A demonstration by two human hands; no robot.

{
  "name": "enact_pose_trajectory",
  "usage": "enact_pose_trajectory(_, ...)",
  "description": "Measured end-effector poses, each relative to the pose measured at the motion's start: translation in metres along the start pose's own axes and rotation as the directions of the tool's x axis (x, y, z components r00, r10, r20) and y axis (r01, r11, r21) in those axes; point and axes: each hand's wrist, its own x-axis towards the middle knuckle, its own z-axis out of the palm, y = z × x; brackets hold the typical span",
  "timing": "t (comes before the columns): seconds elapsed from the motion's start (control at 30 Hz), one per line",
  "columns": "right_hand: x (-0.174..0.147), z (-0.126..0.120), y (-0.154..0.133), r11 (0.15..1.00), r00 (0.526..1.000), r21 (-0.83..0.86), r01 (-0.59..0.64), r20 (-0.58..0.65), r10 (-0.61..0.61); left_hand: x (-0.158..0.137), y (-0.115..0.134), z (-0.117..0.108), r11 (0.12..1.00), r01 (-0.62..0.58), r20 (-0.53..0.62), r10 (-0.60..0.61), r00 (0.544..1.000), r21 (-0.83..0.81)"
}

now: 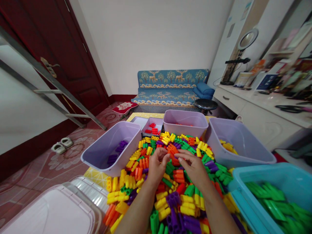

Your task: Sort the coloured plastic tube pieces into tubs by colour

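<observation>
My left hand (158,163) and my right hand (193,165) meet over a heap of colourful plastic tube blocks. Between the fingertips sits an orange tube block (172,149), and both hands appear closed on it. Its lower edge blends with other orange pieces, so its outline is hard to make out. Yellow tube blocks (118,197) spread to the left of my wrists. Purple tube blocks (173,199) lie between my forearms, and green ones (223,174) are to the right of my right hand.
Around the heap stand a lilac bin (96,155) with purple blocks, a small tray (159,122) with red ones, a lilac bin (185,114) at the back, another (246,156) with yellow ones, and a turquoise bin (273,169) with green ones. Lids (56,211) lie front left.
</observation>
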Motion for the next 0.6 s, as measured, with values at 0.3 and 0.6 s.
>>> enact_pose_trajectory(0.3,0.0010,-0.0020,0.0000,1.000,0.998,0.022,0.010,-0.065,-0.009,-0.0009,0.0043,0.0007,1.000,0.002,-0.018,-0.002,1.000,0.001)
enact_pose_trajectory(0.6,0.0020,-0.0057,0.0019,1.000,0.997,0.016,0.010,-0.070,-0.009,-0.0010,-0.0027,-0.0004,1.000,-0.009,-0.005,0.009,1.000,0.013)
